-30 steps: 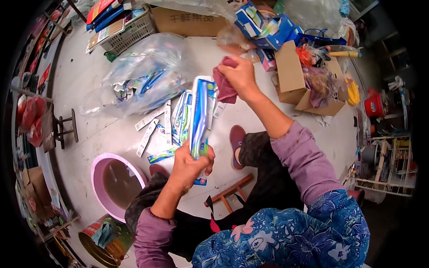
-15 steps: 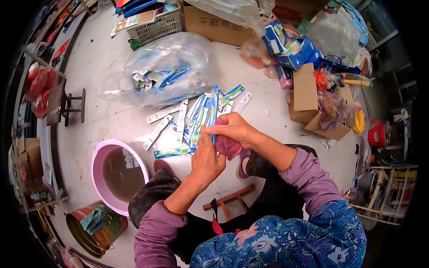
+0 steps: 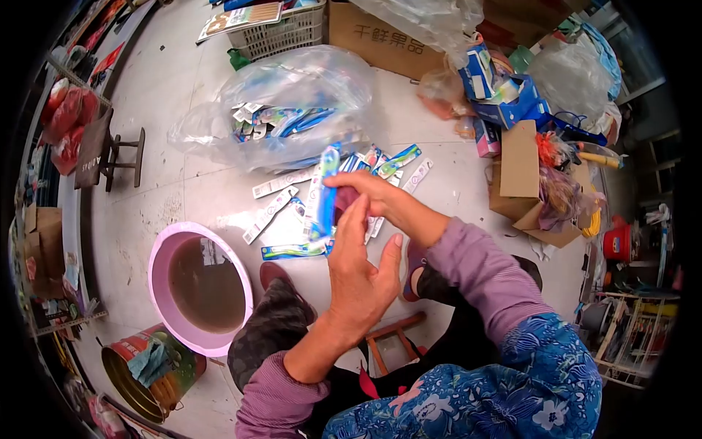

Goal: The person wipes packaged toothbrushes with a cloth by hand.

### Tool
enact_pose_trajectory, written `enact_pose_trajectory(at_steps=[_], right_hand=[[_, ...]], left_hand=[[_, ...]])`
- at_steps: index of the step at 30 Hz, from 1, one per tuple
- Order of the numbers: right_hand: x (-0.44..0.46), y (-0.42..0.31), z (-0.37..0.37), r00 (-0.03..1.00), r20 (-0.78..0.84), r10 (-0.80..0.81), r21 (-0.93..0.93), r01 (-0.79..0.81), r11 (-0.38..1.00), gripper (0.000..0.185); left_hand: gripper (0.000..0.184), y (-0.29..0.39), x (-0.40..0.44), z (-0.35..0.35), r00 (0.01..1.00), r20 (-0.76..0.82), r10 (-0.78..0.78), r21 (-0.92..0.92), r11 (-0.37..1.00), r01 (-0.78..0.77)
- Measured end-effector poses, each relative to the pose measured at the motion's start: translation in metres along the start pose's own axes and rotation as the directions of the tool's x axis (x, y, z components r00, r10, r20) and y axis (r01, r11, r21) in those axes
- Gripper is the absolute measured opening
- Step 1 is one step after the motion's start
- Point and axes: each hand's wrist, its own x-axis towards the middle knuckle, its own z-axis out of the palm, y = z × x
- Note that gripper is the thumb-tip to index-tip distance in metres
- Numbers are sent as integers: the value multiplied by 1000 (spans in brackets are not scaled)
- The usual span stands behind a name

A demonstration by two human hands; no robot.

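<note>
My right hand (image 3: 371,193) grips a blue packaged toothbrush (image 3: 326,194), smeared by motion, with a dark pink cloth (image 3: 345,199) bunched under the fingers. Below it, my left hand (image 3: 358,267) is open, its thumb spread and its fingers stretched up close to the cloth; whether the fingertips touch it I cannot tell. Several more toothbrush packets lie spread on the floor under and around the hands, among them a white one (image 3: 270,214) and a green-and-blue one (image 3: 294,250). Behind them a clear plastic bag (image 3: 303,77) holds many similar packets.
To the left stands a pink basin (image 3: 156,282) of murky water, with a tin bucket (image 3: 183,366) below it and a blue-green rag (image 3: 150,364) over its rim. An open cardboard box (image 3: 517,168) is at the right. A small wooden stool (image 3: 121,157) stands at the far left.
The left hand has let go of the toothbrush packet and opened, thumb spread. The right hand has swung the packet leftward, off the cloth's front. The whole view has shifted slightly.
</note>
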Motion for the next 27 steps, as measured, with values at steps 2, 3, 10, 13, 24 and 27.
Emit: enact_pose_trajectory(at_steps=[2, 3, 10, 13, 24, 27], right_hand=[[37, -3, 21, 997, 80, 19, 162, -32, 986, 17], [49, -10, 31, 996, 86, 14, 184, -30, 982, 16], [155, -64, 24, 991, -12, -133, 297, 131, 946, 23], [155, -65, 13, 923, -338, -186, 269, 284, 920, 24], [8, 103, -112, 830, -543, -131, -125, 74, 989, 8], [-5, 130, -133, 779, -606, -162, -181, 62, 981, 11]], left_hand=[[54, -3, 0, -1, 1000, -21, 16, 22, 1000, -16], [53, -3, 2, -3, 999, -36, 1, 2, 1000, -1], [50, -2, 13, -12, 989, -106, -103, -124, 988, 90], [49, -3, 12, -9, 987, -108, -118, -121, 987, 105], [37, 1, -20, 26, 992, 97, -84, -96, 991, 94], [33, 1, -27, 32, 985, 156, -75, -103, 990, 92]])
